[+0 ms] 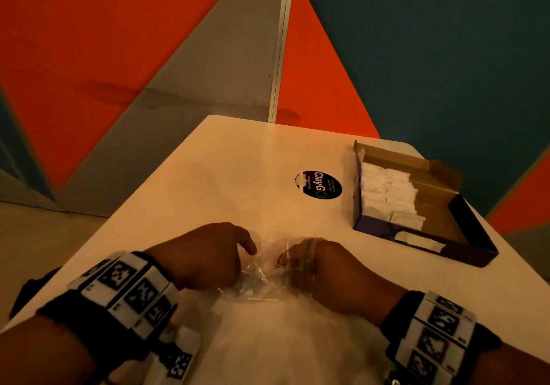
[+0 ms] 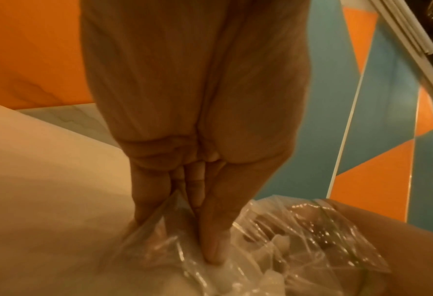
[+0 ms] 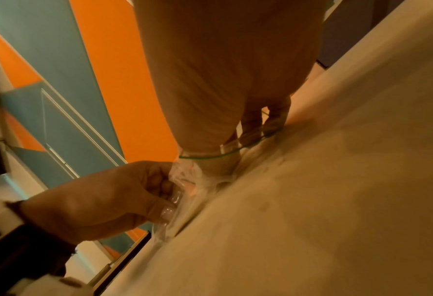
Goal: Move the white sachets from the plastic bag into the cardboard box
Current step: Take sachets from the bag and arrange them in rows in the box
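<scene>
A clear plastic bag (image 1: 262,274) lies on the white table (image 1: 226,158) close to me, its body a blurred white mass of sachets (image 1: 282,331). My left hand (image 1: 248,249) pinches the bag's left rim (image 3: 177,178) between thumb and fingers (image 2: 210,246). The fingers of my right hand (image 1: 294,261) are pushed into the bag's mouth, and the green-lined zip rim (image 3: 210,158) wraps round them. Crumpled plastic hides what those fingers hold. The open cardboard box (image 1: 473,229) stands at the table's right, with white sachets (image 1: 387,194) stacked in its far half.
A round black sticker (image 1: 318,185) is on the table left of the box. The table's left edge and far corner drop to the floor. Orange, grey and teal wall panels stand behind. Bare tabletop lies between the bag and the box.
</scene>
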